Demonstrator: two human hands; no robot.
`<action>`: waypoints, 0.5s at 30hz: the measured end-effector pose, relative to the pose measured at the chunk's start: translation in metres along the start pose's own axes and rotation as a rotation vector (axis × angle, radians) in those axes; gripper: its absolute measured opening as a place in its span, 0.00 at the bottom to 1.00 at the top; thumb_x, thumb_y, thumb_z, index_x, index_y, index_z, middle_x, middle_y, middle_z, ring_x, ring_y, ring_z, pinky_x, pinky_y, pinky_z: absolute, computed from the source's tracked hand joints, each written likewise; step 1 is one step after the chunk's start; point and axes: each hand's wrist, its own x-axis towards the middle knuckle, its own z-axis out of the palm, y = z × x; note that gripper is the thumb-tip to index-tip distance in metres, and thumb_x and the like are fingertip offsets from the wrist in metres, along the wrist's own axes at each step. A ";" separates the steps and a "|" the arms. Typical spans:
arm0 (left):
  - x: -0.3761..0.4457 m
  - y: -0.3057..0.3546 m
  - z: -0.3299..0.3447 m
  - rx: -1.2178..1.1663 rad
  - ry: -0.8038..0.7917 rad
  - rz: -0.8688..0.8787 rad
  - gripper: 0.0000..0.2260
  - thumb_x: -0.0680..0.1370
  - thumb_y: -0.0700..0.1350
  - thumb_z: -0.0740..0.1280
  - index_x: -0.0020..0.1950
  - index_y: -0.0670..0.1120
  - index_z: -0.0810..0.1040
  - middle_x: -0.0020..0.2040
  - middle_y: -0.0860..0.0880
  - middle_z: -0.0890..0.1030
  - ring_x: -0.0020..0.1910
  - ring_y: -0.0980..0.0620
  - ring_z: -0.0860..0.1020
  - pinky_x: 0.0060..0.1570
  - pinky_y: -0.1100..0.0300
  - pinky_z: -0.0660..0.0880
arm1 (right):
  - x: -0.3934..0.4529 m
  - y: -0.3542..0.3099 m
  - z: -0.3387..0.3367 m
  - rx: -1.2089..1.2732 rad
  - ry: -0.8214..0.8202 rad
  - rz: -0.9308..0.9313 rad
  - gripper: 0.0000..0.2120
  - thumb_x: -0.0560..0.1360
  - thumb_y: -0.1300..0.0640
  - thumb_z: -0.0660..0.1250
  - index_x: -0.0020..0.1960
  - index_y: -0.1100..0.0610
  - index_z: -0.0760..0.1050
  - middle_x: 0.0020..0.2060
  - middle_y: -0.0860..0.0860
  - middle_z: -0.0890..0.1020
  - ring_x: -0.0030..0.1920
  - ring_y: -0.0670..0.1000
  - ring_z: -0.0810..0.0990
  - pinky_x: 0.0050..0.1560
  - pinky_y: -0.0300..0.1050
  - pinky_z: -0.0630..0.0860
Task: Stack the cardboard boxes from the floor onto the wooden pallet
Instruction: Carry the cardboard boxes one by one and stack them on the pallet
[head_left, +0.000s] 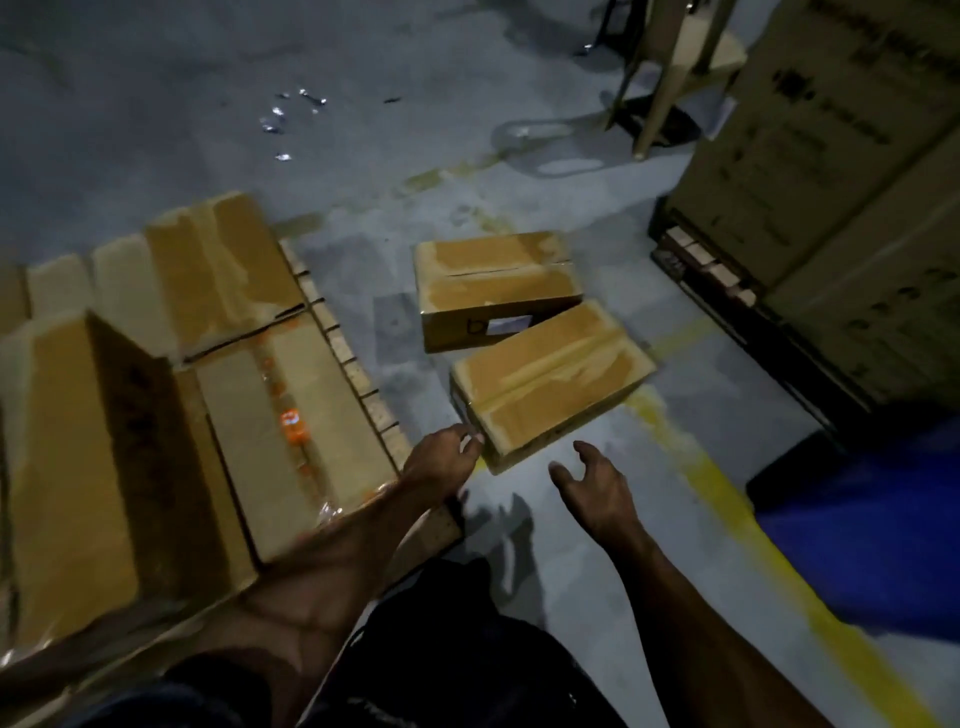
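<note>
Both hands reach to flank the near box (550, 384) at frame centre: left hand (441, 460) touching its corner, right hand (597, 483) spread, empty, ready to lift toward the pallet (358, 374).

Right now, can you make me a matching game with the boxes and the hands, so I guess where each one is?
Things:
1. near box
2. far box
3. box with orange tape
4. right hand

Places:
A. on the wooden pallet
B. in the air above the floor, open, holding nothing
C. on the floor, left hand at its corner
D. on the floor, farther away, white label on its side

Pairs: 1-C, 2-D, 3-A, 4-B
</note>
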 end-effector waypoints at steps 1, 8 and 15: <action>0.011 0.006 -0.001 0.013 -0.011 0.006 0.22 0.84 0.55 0.58 0.71 0.42 0.74 0.68 0.41 0.77 0.66 0.41 0.75 0.62 0.52 0.73 | 0.007 0.000 -0.008 -0.007 0.008 -0.005 0.30 0.80 0.45 0.64 0.76 0.57 0.63 0.73 0.56 0.70 0.72 0.57 0.68 0.69 0.49 0.66; 0.079 0.066 0.003 0.125 -0.084 0.046 0.24 0.84 0.56 0.56 0.74 0.43 0.70 0.72 0.42 0.74 0.70 0.42 0.73 0.67 0.52 0.71 | 0.069 0.013 -0.074 -0.015 0.055 0.023 0.31 0.80 0.42 0.62 0.77 0.56 0.63 0.74 0.55 0.69 0.73 0.57 0.67 0.69 0.50 0.65; 0.139 0.123 0.044 0.230 -0.054 0.007 0.23 0.84 0.58 0.55 0.73 0.45 0.71 0.68 0.42 0.77 0.65 0.41 0.76 0.62 0.51 0.74 | 0.154 0.070 -0.144 -0.115 -0.023 -0.021 0.30 0.80 0.42 0.62 0.77 0.56 0.62 0.74 0.55 0.68 0.73 0.58 0.67 0.70 0.52 0.67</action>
